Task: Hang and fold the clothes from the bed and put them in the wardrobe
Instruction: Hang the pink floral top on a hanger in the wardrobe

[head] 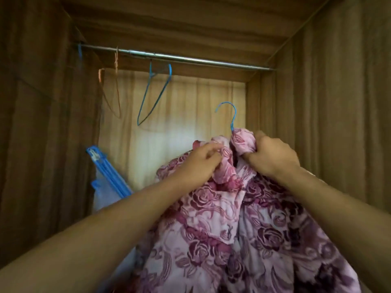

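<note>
A pink garment with dark rose print (222, 218) is held up inside the wardrobe. Its top is bunched around a blue wire hanger whose hook (229, 112) sticks up above the cloth, well below the metal rail (190, 59). My left hand (200, 163) pinches the fabric on the left near the neck. My right hand (273, 155) grips the gathered fabric just under the hook. The rest of that hanger is hidden in the cloth.
On the rail hang an empty blue wire hanger (153, 96) and an orange wire hanger (110, 92) to the left. A blue-edged bag (108, 176) leans at the lower left. Brown fabric walls (330, 102) close in both sides.
</note>
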Demonstrator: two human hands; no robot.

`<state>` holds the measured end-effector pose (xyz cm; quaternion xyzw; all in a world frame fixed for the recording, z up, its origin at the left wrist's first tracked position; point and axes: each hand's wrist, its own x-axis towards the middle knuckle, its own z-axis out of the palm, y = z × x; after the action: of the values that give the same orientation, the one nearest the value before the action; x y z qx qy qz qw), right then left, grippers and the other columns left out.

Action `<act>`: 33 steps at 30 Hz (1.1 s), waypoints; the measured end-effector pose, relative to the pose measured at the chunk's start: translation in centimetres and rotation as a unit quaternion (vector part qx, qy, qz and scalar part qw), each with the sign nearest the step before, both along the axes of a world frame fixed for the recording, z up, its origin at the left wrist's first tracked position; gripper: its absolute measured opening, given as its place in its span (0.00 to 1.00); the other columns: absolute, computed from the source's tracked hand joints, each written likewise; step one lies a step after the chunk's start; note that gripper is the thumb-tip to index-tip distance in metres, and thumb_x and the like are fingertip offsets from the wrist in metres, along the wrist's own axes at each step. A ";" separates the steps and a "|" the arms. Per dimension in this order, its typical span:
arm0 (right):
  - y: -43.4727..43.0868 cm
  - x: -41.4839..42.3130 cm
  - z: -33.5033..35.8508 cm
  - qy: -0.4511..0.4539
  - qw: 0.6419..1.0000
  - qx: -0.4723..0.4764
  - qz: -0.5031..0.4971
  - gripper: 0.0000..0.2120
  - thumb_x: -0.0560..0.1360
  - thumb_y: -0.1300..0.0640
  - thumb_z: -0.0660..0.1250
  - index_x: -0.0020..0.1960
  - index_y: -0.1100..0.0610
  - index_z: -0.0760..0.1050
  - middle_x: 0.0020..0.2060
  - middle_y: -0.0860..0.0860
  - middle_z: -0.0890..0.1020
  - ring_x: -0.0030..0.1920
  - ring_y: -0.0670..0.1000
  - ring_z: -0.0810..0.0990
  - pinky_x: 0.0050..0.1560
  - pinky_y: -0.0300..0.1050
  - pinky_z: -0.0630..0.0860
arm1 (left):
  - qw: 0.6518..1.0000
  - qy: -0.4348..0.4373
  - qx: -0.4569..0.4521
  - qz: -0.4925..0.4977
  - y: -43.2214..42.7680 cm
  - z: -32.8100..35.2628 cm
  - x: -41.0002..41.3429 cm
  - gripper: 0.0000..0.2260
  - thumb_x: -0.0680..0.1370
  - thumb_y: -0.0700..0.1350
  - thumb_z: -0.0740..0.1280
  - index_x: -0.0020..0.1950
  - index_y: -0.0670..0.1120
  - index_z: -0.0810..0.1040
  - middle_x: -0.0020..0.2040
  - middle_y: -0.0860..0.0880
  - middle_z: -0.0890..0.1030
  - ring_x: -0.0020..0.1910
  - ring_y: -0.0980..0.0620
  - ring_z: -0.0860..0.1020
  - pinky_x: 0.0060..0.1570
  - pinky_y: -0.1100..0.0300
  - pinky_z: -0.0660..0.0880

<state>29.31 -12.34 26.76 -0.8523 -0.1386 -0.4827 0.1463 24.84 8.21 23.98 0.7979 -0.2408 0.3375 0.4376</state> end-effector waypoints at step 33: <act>-6.9 1.2 9.7 -0.097 0.975 -0.100 -0.174 0.27 0.78 0.29 0.49 0.73 0.40 0.58 0.55 0.55 0.74 0.55 0.63 0.79 0.46 0.54 0.74 | 0.975 -0.126 0.089 0.161 -2.3 11.0 17.4 0.25 0.83 0.54 0.60 0.78 0.64 0.56 0.70 0.49 0.77 0.67 0.42 0.75 0.61 0.47 0.73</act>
<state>30.46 -19.21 36.47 -0.8225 -0.0498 -0.5651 -0.0402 42.26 5.86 34.99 0.8131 -0.1912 0.4784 0.2710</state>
